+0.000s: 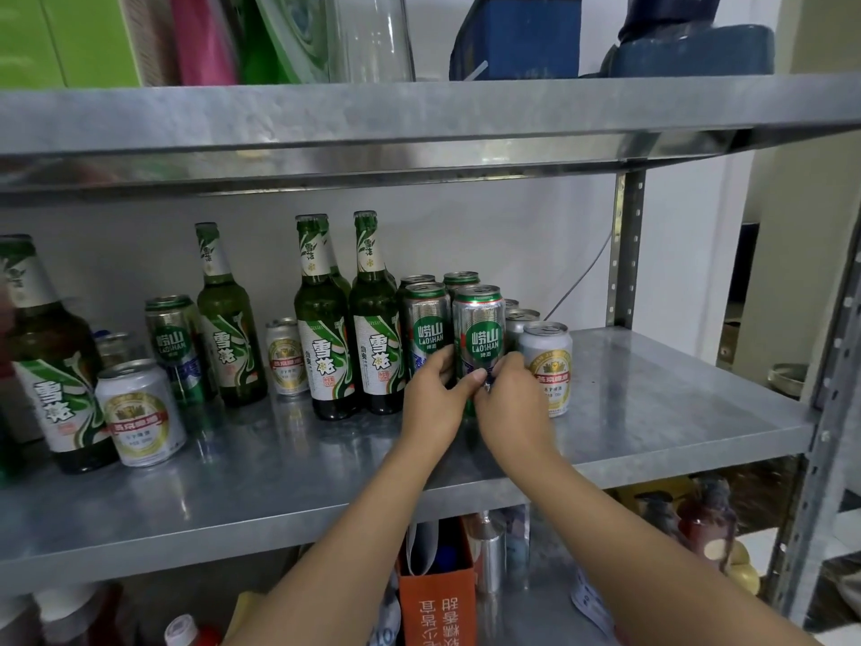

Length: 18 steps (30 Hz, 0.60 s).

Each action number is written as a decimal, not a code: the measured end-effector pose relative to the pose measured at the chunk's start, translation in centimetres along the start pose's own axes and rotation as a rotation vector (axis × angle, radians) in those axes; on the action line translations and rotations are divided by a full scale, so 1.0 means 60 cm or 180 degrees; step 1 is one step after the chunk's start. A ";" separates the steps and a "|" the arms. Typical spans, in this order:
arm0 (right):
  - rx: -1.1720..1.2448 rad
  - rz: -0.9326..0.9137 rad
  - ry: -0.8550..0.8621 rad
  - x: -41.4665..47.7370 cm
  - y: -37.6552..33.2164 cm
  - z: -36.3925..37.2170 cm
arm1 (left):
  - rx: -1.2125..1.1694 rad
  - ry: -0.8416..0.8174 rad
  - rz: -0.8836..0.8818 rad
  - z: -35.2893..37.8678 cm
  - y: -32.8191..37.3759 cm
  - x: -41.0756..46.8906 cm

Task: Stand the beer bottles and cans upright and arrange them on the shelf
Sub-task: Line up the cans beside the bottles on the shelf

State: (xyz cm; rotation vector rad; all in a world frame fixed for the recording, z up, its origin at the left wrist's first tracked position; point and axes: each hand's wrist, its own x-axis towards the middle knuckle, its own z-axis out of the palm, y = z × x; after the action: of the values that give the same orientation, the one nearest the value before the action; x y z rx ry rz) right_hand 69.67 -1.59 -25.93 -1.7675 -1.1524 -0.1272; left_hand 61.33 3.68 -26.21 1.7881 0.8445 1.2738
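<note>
Looking at the grey metal shelf [675,412] against a white wall [466,226], I see green beer bottles [321,328] and cans [135,412] standing upright along it, an orange bag [438,603] on the level below. My left grip [431,398] and right grip [510,398] both curl around one tall green-and-silver can [479,333], upright at the front between a second tall can [426,324] and a short white can [550,366].

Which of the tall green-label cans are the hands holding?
The front can of the group at the right, beside the short white can. Both the left hand and the right hand grip its lower half.
</note>
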 end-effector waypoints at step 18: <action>-0.0327 0.0123 -0.0006 0.021 -0.008 0.029 | -0.0153 0.0063 -0.0135 -0.007 -0.008 -0.011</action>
State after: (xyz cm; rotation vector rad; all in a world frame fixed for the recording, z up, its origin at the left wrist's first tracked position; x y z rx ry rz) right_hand 69.31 0.56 -25.81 -1.8794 -1.1299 -0.1641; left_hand 60.71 3.43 -26.87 1.7139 0.8516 1.2758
